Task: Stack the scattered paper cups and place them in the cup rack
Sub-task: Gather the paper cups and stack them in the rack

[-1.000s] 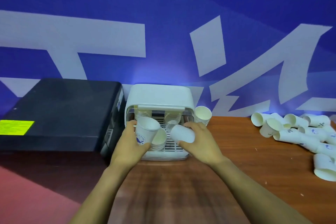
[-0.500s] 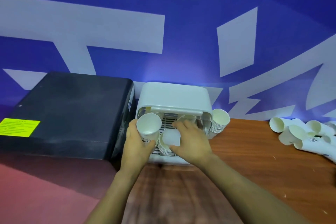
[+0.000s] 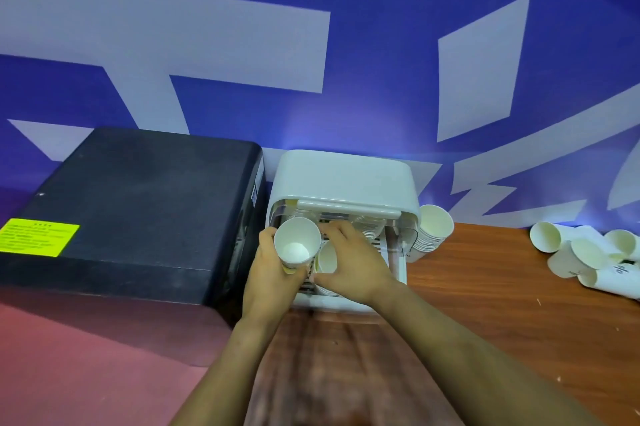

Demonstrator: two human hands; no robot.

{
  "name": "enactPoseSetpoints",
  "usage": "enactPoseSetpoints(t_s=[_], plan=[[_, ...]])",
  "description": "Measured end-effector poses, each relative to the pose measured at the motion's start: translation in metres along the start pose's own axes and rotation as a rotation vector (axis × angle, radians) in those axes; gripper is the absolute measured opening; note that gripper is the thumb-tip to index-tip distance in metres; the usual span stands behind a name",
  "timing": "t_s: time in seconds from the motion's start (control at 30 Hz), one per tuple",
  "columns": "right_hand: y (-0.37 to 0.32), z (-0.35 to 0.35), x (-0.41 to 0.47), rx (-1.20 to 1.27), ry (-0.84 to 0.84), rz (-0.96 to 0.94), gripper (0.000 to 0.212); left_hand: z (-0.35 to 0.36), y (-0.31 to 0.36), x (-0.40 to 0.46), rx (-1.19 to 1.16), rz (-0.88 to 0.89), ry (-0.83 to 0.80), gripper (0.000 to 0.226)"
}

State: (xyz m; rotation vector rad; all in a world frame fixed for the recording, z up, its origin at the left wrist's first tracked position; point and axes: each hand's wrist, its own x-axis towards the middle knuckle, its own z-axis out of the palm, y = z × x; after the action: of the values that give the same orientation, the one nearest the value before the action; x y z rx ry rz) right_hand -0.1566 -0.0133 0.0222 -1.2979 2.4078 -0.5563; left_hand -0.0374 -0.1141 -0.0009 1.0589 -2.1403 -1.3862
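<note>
Fingers of the left hand curled round one upright paper cup, mouth toward the camera, held just in front of the cup rack; fingers of the right hand reach into the rack's open front and rest over a cup inside, though whether they grip it or only touch it cannot be told. Rack interior: several cups already lodged on the slatted tray, count unclear. Beside the rack, right: one nested stack of cups, lying tilted on the tabletop against the rack's side, not yet inside. Far right: a loose heap of scattered cups, unstacked. Left of the rack: a black box with a yellow label. Assessment: partly done; the held cup, the outside stack and the heap remain.
</note>
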Motion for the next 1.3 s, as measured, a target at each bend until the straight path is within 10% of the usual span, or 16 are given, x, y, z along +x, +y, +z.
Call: enactPoseSetpoints(t_s=[0.6,1.3], plan=[[0.031,-0.005,-0.034,0.017,-0.038,0.166,0.064,0.000,-0.002,-0.002,0.268,-0.087,-0.125,0.090],[0.154,-0.084,-0.144,0.108,0.045,0.401,0.031,0.105,0.083,-0.081,0.341,0.307,-0.365,0.041]])
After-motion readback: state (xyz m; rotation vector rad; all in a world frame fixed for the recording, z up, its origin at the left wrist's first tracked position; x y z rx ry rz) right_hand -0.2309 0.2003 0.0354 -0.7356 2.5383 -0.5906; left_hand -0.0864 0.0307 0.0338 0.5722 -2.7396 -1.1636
